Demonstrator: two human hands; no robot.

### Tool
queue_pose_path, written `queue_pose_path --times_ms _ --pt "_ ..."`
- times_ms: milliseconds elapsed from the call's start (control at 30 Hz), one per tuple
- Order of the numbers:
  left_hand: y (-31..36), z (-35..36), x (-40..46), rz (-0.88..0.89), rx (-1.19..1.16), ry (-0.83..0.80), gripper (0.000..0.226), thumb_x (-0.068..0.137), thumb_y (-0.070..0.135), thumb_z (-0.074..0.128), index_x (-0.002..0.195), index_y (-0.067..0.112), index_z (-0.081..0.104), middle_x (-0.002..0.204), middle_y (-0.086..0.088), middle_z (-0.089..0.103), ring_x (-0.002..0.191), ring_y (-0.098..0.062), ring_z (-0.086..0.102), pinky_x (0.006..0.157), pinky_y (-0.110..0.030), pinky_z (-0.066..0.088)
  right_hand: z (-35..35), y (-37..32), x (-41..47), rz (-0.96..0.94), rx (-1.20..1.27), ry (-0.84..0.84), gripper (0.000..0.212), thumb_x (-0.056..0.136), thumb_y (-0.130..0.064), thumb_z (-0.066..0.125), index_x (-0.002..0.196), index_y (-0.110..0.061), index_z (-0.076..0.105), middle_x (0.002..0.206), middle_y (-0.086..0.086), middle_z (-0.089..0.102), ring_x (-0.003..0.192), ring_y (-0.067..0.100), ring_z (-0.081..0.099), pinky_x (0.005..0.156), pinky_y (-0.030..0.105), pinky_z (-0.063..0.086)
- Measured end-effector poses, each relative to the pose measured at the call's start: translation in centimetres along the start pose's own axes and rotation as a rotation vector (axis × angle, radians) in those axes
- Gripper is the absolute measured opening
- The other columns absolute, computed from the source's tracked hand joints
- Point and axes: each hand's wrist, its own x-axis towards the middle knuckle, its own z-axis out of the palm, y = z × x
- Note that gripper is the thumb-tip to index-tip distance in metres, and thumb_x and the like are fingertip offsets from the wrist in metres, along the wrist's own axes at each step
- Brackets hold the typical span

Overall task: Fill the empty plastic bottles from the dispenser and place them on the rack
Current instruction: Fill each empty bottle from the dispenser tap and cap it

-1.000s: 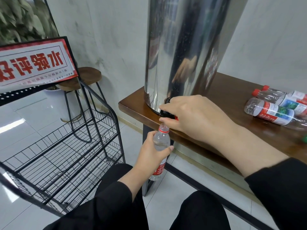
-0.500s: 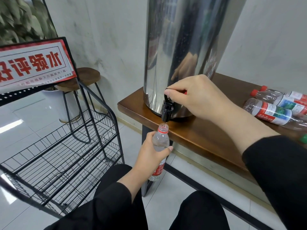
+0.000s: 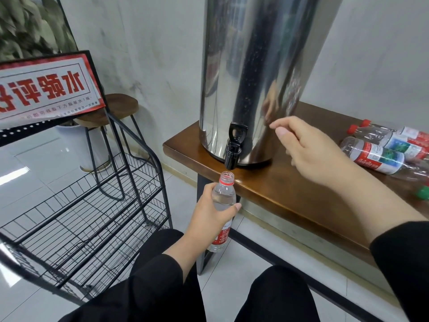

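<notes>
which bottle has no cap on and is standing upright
The bottle gripped by the left hand under the tap: its mouth is open. The bottles on the table lie on their sides, and two show red caps.

- The bottle [image 3: 223,198] stands upright in the left hand [image 3: 213,212], below and in front of the table [image 3: 290,194] edge.
- The tap [image 3: 233,148] is just above the bottle's mouth, left of the right hand [image 3: 311,147].
- The dispenser [image 3: 255,77] stands on the table, behind both hands.
- The right hand hovers over the table, apart from the tap.
- Lying bottles [image 3: 380,152] are on the table, right of the right hand.
- The rack [image 3: 88,217] stands on the floor, left of the left hand.
- A stool [image 3: 111,110] is behind the rack.
</notes>
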Motion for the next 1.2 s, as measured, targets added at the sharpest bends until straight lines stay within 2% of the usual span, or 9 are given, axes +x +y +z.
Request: queue_pose_path --times_ms 167,267,400,500,633,733,867,1067,1200 --pt "0.4 0.2 -0.5 0.01 0.024 -0.026 0.069 0.072 0.056 0.081 0.13 0.041 0.046 0.118 0.01 0.067 0.112 -0.017 0.067 0.103 -0.05 0.055 0.4 3.6 -2.2 0.131 -0.038 0.025 0.035 0.087 -0.062 0.063 0.101 -0.031 0.069 0.096 -0.01 0.066 0.088 0.006 0.06 0.067 0.024 0.043" --pt "0.6 0.4 -1.0 0.024 0.031 -0.048 0.061 0.082 0.042 0.083 0.13 0.042 0.046 0.119 0.013 0.065 0.114 -0.014 0.065 0.104 -0.048 0.055 0.6 4.7 -3.0 0.158 -0.024 0.113 0.056 0.084 -0.073 0.047 0.086 -0.023 0.073 0.082 -0.001 0.07 0.081 0.015 0.063 0.07 0.034 0.048" --pt "1.5 0.7 -2.3 0.048 0.037 -0.079 0.06 0.082 0.04 0.084 0.129 0.044 0.047 0.12 0.014 0.065 0.116 -0.013 0.064 0.105 -0.047 0.053 -0.1 4.8 -3.3 0.13 0.017 0.13 0.049 0.103 -0.055 0.034 0.108 -0.024 0.071 0.098 -0.01 0.068 0.096 0.014 0.063 0.076 0.028 0.044" --pt "3.0 1.0 -3.6 0.072 0.027 -0.112 0.057 0.082 0.036 0.084 0.126 0.046 0.049 0.116 0.016 0.067 0.114 -0.011 0.065 0.105 -0.045 0.053 -0.9 4.5 -3.5 0.101 0.026 0.078 0.03 0.1 -0.052 0.049 0.116 -0.033 0.065 0.105 -0.013 0.065 0.094 0.002 0.06 0.072 0.019 0.042" --pt "6.4 1.6 -5.2 0.148 0.024 -0.165 0.052 0.083 0.03 0.084 0.123 0.04 0.053 0.109 0.016 0.07 0.108 -0.008 0.068 0.097 -0.033 0.056 -2.6 3.2 -3.8 0.046 0.246 0.225 0.041 0.072 -0.062 0.073 0.102 -0.033 0.073 0.089 -0.009 0.07 0.077 0.006 0.061 0.071 0.021 0.047" --pt "9.4 2.3 -6.0 0.212 0.01 -0.184 0.047 0.084 0.027 0.083 0.12 0.04 0.055 0.106 0.018 0.07 0.105 -0.003 0.068 0.086 -0.02 0.054 -4.4 1.8 -3.8 -0.007 0.359 0.276 0.032 0.078 -0.055 0.072 0.093 -0.027 0.073 0.072 -0.002 0.071 0.06 0.012 0.061 0.06 0.022 0.048" --pt "13.3 3.1 -6.0 0.302 -0.004 -0.186 0.046 0.083 0.029 0.082 0.121 0.035 0.056 0.106 0.016 0.07 0.103 -0.003 0.068 0.083 -0.018 0.055 -7.3 0.7 -4.0 -0.035 0.44 0.304 0.013 0.086 -0.033 0.076 0.093 -0.023 0.074 0.079 0.003 0.077 0.063 0.017 0.066 0.06 0.024 0.053" --pt "17.2 4.8 -4.2 0.406 0.027 -0.203 0.046 0.083 0.035 0.082 0.117 0.045 0.052 0.106 0.023 0.067 0.1 0.006 0.065 0.081 -0.016 0.052 -11.6 -1.0 -4.4 -0.105 0.362 0.272 0.034 0.079 -0.056 0.063 0.109 -0.044 0.072 0.072 -0.015 0.065 0.061 0.008 0.053 0.065 0.032 0.05" --pt "18.2 6.3 -2.9 0.424 0.046 -0.196 0.051 0.083 0.038 0.083 0.121 0.045 0.05 0.105 0.025 0.067 0.098 0.011 0.063 0.083 -0.016 0.05 -13.0 -1.8 -4.1 -0.159 0.123 0.161 0.03 0.091 -0.043 0.064 0.121 -0.039 0.068 0.067 -0.038 0.055 0.069 -0.01 0.054 0.064 0.003 0.039"
